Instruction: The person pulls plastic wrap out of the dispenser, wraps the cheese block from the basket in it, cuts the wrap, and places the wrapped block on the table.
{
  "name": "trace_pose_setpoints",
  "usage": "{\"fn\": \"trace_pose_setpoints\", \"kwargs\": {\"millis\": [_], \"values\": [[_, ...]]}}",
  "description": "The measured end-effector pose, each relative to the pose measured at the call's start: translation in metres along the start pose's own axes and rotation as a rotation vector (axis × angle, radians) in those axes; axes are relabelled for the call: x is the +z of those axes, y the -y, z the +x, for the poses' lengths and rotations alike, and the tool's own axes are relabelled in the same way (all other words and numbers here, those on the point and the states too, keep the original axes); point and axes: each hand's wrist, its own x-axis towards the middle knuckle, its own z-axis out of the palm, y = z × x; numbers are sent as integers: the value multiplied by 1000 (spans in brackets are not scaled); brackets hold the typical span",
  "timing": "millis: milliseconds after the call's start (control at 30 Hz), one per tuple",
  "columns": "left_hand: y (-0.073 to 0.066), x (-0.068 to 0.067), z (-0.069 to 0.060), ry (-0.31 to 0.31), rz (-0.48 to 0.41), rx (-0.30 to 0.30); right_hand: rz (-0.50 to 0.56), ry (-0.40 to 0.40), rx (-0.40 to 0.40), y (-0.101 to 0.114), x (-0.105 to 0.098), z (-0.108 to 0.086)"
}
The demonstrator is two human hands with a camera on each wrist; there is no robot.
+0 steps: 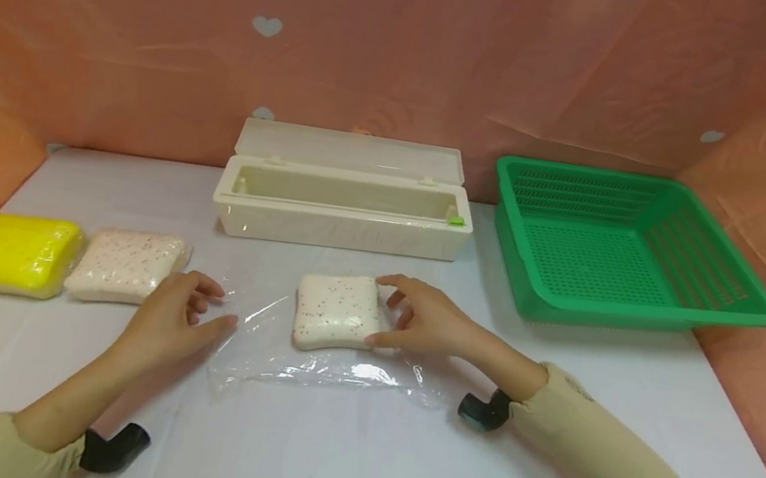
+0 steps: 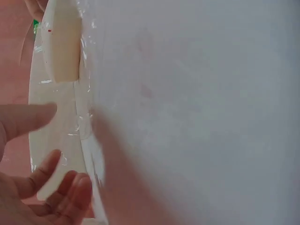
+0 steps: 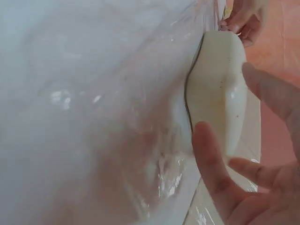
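A white, cushion-shaped square block (image 1: 337,312) with small red specks lies on a sheet of clear plastic film (image 1: 259,345) in the middle of the table. My right hand (image 1: 426,319) is at the block's right edge, thumb and forefinger spread at its near and far corners. In the right wrist view, its fingers (image 3: 213,164) look fairly straight beside the block's side. Near the film's left edge is my left hand (image 1: 176,314), fingers loosely bent and thumb apart, with nothing between them. The left wrist view shows the same gap between thumb and fingers (image 2: 44,173).
Behind the film stands a long cream box (image 1: 342,228), its lid raised, with a green slider (image 1: 456,221) on its front rim. A green plastic basket (image 1: 535,286) is at the back right. To the left lie a film-wrapped yellow block (image 1: 11,253) and a wrapped pinkish speckled block (image 1: 124,263).
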Motion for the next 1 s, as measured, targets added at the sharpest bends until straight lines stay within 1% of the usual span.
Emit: {"fn": "trace_pose_setpoints", "kwargs": {"millis": [67,100,167,233,333,400,500,567,700,800,867,933,1000], "values": [[-3,1,-5,-51,39,53,-3,2,-28,-4,-2,-7],[-5,1,-6,-68,54,88,-5,13,-54,-7,-3,-11],[-8,2,-9,-69,89,165,-2,45,-109,-11,-5,-18],[-11,3,-11,-18,123,238,-15,89,-155,-15,-6,-25],[-14,5,-15,106,175,317,-35,158,-193,-20,-6,-33],[-12,7,-18,174,199,372,-64,192,-211,-23,-4,-37],[-9,10,-20,222,212,445,-104,225,-248,-26,-3,-41],[-6,9,-21,232,222,487,-136,238,-278,-28,-3,-43],[-4,7,-21,227,219,538,-163,247,-339,-34,-2,-46],[-2,4,-22,230,177,574,-164,230,-379,-38,-3,-47],[-2,0,-22,243,130,561,-171,207,-392,-39,-5,-49],[-2,-4,-23,250,86,531,-166,181,-398,-39,-8,-50],[-1,-8,-23,230,50,509,-157,153,-395,-39,-12,-51]]}}
